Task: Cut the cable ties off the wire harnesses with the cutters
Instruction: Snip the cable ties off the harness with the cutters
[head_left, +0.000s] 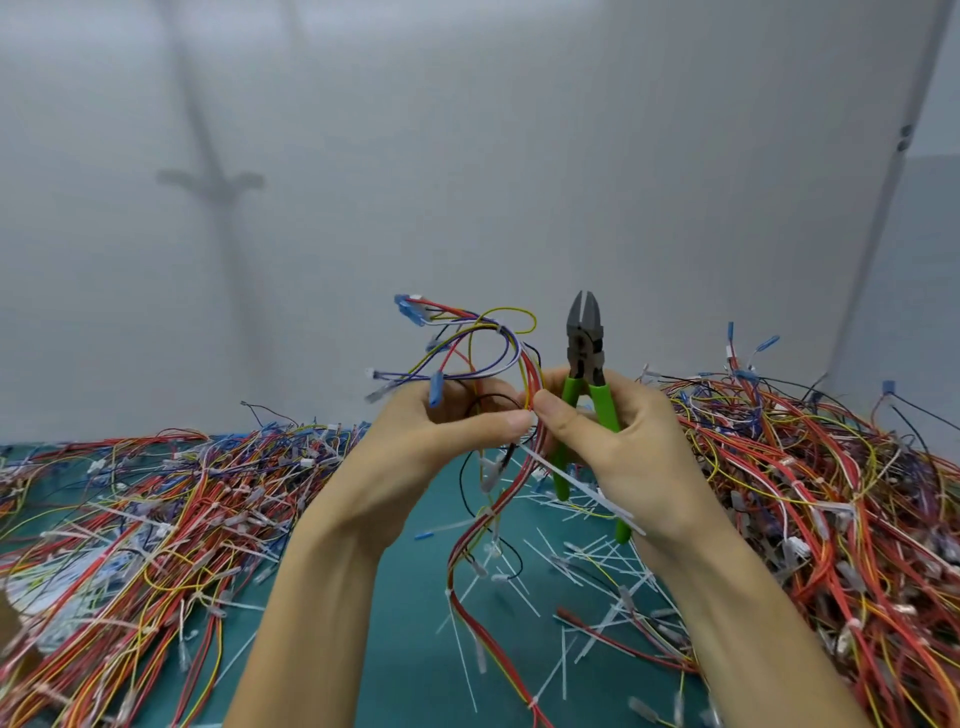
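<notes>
On my far left a big left pile (156, 509) of wire harnesses lies on the green mat (405, 665), mostly red, yellow and blue wires with white ties among them. Next comes my left hand (441, 431), lifted above the mat; its thumb and curled fingers pinch one harness (493, 338) that I hold in the air in the middle. The upper part of this harness makes loops above my hands and ends in some blue connectors (435, 389), and the lower part hangs down to the mat between my forearms. My two hands are close together, the thumbs almost touching at the red wires of the bundle. From this place a white cable tie (576, 483) sticks out, down and to the right, across my right hand (623, 447). The right hand grips the cutters (584, 353): the green handles lie in the palm under the curled fingers, and the dark head points straight up, just beside the loops, with the blades a little apart and away from the tie. The thumb of this hand presses on the wires too. Under the hands many loose tie pieces (587, 566) lie scattered on the mat. On the right a higher right pile (831, 493) of harnesses rises, and a pale wall (467, 130) stands behind everything.
</notes>
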